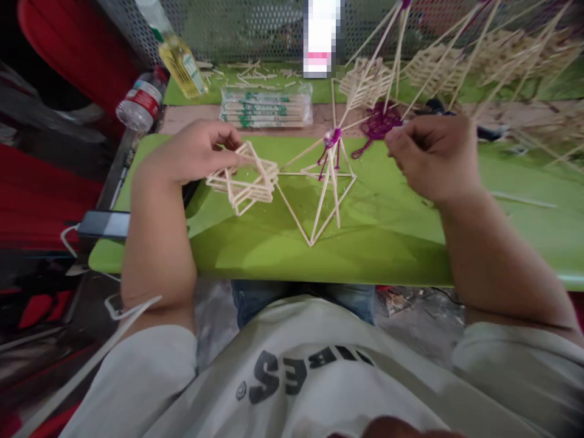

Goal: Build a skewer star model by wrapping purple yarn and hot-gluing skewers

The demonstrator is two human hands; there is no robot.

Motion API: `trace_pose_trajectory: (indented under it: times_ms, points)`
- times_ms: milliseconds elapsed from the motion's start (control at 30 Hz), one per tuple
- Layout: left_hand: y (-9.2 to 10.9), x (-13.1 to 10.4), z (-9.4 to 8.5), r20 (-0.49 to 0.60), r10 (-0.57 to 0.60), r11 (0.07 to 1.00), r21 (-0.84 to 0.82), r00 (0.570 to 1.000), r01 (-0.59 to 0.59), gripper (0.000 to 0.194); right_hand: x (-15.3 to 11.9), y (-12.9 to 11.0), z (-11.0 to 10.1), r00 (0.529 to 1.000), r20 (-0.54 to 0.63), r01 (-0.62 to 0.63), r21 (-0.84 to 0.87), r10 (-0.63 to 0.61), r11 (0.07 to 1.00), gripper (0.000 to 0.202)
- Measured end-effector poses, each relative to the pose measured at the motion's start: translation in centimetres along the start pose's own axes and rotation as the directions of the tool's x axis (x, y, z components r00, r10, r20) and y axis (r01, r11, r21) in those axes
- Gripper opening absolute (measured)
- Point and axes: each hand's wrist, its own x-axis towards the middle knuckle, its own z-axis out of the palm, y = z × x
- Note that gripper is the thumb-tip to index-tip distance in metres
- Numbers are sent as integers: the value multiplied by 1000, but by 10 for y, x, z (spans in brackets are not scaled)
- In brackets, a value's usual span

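My left hand (205, 149) is closed on the left rim of a star-shaped frame of stacked wooden sticks (255, 198), fingertips partly hidden behind it. To its right, a stick frame with purple string (335, 139) knotted at its peak stands on the green table (383, 243); its thin sticks spread down to a wide base whose left corner meets the star-shaped frame in view. My right hand (433, 155) is raised right of that peak, thumb and fingers pinched together. Whatever it may hold is too small to make out. A tangle of purple string (381, 121) lies just left of it.
Bagged sticks (267, 109) and loose stick pieces (258, 74) lie behind. A bottle of yellow liquid (185, 70) and a clear bottle (141, 103) are at the back left. More stick structures (435, 67) stand back right, before a perforated metal panel (255, 30).
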Motion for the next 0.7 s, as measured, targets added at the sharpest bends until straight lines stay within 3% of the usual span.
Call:
trace_pose_trajectory:
  times_ms: [33, 67, 167, 400, 700]
  points:
    - [6, 0, 4, 120, -30, 999, 20, 992, 27, 49, -4, 4, 5, 1000, 14, 20, 16, -20, 1000, 43]
    - [12, 0, 10, 174, -51, 998, 29, 983, 46, 50, -9, 8, 9, 999, 33, 26, 20, -26, 999, 40]
    - [29, 2, 28, 229, -79, 997, -2, 970, 81, 47, -21, 16, 17, 995, 103, -4, 2, 4, 1000, 40]
    - [43, 1, 57, 156, -123, 989, -68, 980, 135, 23, -35, 22, 38, 960, 279, -56, 96, 27, 994, 48]
    - [42, 4, 75, 86, -111, 981, -153, 990, 123, 18, -46, 26, 59, 932, 359, -134, 229, 44, 964, 25]
